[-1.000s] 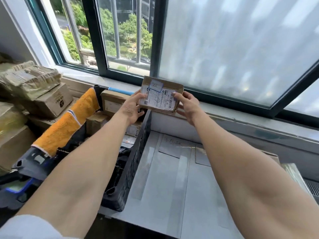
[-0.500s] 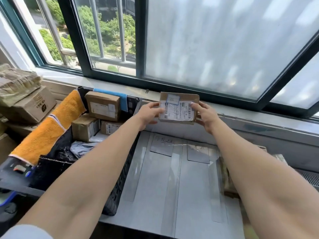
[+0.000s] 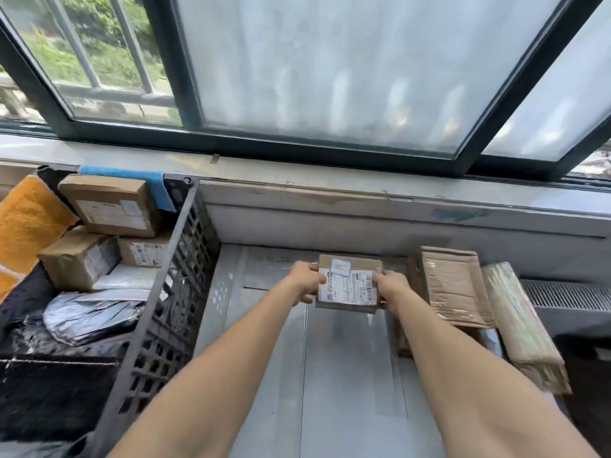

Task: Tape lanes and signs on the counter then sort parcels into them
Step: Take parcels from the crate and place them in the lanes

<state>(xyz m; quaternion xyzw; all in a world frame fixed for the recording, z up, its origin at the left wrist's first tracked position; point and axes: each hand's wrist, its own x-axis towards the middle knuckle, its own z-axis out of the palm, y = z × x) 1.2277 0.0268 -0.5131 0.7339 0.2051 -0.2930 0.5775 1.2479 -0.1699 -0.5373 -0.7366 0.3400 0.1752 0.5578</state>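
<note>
A small brown cardboard parcel [image 3: 347, 283] with a white shipping label is held between both hands, label up, low over the far end of the grey counter [image 3: 344, 375]. My left hand [image 3: 305, 281] grips its left edge and my right hand [image 3: 389, 290] grips its right edge. Strips of clear tape [image 3: 303, 365] run lengthwise along the counter as lane lines. A taped sign [image 3: 271, 269] lies at the far end, left of the parcel. Whether the parcel touches the counter cannot be told.
A dark plastic crate [image 3: 172, 292] at the left holds several brown boxes [image 3: 110, 206] and a silver mailer [image 3: 89, 317]; an orange cloth [image 3: 24, 223] hangs over it. Flattened cardboard [image 3: 454, 285] and a wrapped long parcel [image 3: 522, 328] lie at the right. The window sill [image 3: 330, 180] is behind.
Both hands have carried the parcel from up near the window sill down and to the right, low over the counter's far end. My view has tilted downward.
</note>
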